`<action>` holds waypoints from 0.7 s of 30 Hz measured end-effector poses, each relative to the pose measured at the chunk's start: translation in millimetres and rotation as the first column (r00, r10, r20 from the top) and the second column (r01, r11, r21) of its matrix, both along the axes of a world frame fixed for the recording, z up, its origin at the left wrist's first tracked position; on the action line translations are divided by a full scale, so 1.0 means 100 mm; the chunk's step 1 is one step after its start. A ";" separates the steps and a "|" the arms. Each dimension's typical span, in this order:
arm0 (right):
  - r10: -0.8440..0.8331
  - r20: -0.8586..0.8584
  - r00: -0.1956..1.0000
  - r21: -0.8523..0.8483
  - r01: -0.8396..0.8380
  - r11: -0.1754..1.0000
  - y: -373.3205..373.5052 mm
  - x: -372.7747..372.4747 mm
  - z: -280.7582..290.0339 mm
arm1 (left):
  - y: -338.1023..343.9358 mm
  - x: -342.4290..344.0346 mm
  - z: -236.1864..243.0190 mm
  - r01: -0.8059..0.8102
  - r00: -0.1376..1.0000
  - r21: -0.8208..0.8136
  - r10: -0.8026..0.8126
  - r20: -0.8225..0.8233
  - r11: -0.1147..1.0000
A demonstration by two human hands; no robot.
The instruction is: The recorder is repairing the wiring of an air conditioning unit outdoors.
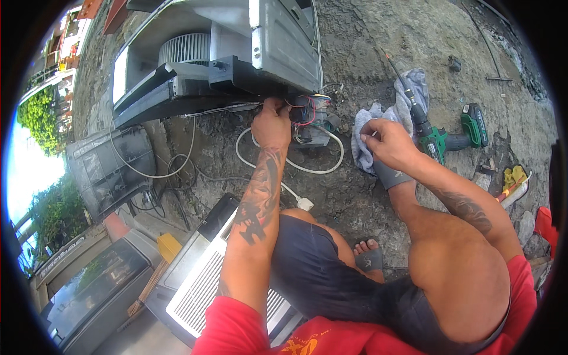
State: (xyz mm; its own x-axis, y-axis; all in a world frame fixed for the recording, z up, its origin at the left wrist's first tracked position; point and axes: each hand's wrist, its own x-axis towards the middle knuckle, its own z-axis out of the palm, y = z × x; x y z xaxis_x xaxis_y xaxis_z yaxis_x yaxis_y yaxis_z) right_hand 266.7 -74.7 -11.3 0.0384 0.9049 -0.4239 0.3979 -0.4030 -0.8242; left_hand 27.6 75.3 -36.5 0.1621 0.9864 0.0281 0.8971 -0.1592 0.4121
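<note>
An open metal appliance (278, 41) with a blower wheel (183, 48) is at the top. My left hand (272, 124) reaches under its lower edge, fingers closed at the wiring (307, 112); what they grip is partly hidden. A looped white cord (322, 168) lies below the wires. My right hand (384, 139) is curled, thumb against fingers, over a gray cloth (416, 89); whatever it may hold is too small to tell. Beside it lies a green-and-black drill (436, 142) with a long bit, and a detached battery (477, 125) is farther right.
A white louvered panel (195, 287) is beside my bent legs. A dark plastic casing (103, 168) sits at left, with cables around it and a vehicle (89, 284) beyond. Yellow gloves (513, 177) and a red object (544, 225) are at right on rough ground.
</note>
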 end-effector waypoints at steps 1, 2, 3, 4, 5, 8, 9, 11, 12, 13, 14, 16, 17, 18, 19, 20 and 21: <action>0.014 0.023 1.000 0.044 -0.015 0.999 0.00 -0.01 -0.02 | 0.01 -0.06 -0.03 0.027 1.000 0.034 -0.027 0.002 0.999; 0.023 0.049 0.999 0.076 -0.027 0.997 -0.02 -0.02 -0.04 | 0.00 -0.04 -0.01 0.029 1.000 0.030 -0.029 0.001 0.999; 0.022 0.048 0.999 0.072 -0.025 0.997 -0.04 -0.03 -0.06 | 0.00 -0.02 0.01 0.027 1.000 0.028 -0.027 0.002 0.999; 0.022 0.061 0.998 0.071 -0.026 0.997 -0.05 -0.03 -0.07 | -0.01 -0.01 0.03 0.026 1.000 0.025 -0.026 0.003 0.999; 0.023 0.076 0.997 0.075 -0.029 0.997 -0.05 -0.02 -0.08 | 0.01 0.02 0.06 0.026 1.000 0.026 -0.026 0.002 0.999; 0.020 0.054 0.998 0.035 -0.022 0.999 -0.07 0.00 -0.07 | 0.05 0.08 0.13 0.028 0.985 0.009 -0.026 -0.173 1.000; 0.019 0.053 0.998 0.037 -0.021 0.999 -0.07 -0.01 -0.07 | 0.05 0.09 0.13 0.013 0.976 -0.024 -0.018 -0.219 1.000; 0.015 0.044 0.999 0.008 -0.015 1.000 -0.08 -0.01 -0.08 | 0.06 0.12 0.12 -0.002 0.965 -0.057 -0.013 -0.263 0.998; 0.013 0.045 0.999 0.007 -0.013 1.000 -0.08 -0.01 -0.08 | 0.06 0.13 0.12 -0.010 0.954 -0.076 -0.013 -0.299 0.997; 0.009 0.049 0.999 0.012 -0.009 1.000 -0.08 -0.01 -0.10 | 0.07 0.14 0.12 -0.020 0.942 -0.095 -0.013 -0.335 0.995; 0.005 0.054 0.999 0.014 -0.006 1.000 -0.08 -0.01 -0.10 | 0.07 0.16 0.13 -0.019 0.942 -0.097 -0.015 -0.334 0.995; 0.006 0.049 0.999 -0.016 -0.005 1.000 -0.09 0.01 -0.08 | 0.07 0.20 0.13 -0.003 0.941 -0.097 -0.030 -0.338 0.995; 0.007 0.040 0.999 -0.040 -0.006 0.999 -0.09 0.01 -0.06 | 0.08 0.20 0.13 -0.005 0.940 -0.097 -0.028 -0.340 0.995; 0.009 0.037 0.999 -0.040 -0.007 0.999 -0.08 0.00 -0.04 | 0.08 0.21 0.14 -0.014 0.939 -0.101 -0.021 -0.342 0.995; 0.015 0.044 0.999 -0.036 -0.013 0.999 -0.07 -0.01 -0.03 | 0.09 0.20 0.15 -0.024 0.938 -0.105 -0.014 -0.346 0.994; 0.018 0.054 0.998 -0.033 -0.016 0.999 -0.07 -0.01 -0.03 | 0.09 0.19 0.16 -0.024 0.938 -0.106 -0.015 -0.347 0.994; 0.018 0.052 0.999 -0.034 -0.016 0.999 -0.07 -0.02 -0.02 | 0.10 0.18 0.17 -0.021 0.944 -0.113 -0.018 -0.330 0.993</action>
State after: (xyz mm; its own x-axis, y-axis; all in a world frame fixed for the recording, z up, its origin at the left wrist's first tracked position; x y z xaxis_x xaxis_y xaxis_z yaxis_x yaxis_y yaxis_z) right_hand 264.8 -82.0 -13.7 0.0460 0.8910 -0.4517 0.4469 -0.4228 -0.7884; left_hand 45.5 84.9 -19.4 0.1420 0.9801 -0.1390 0.9859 -0.1275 0.1081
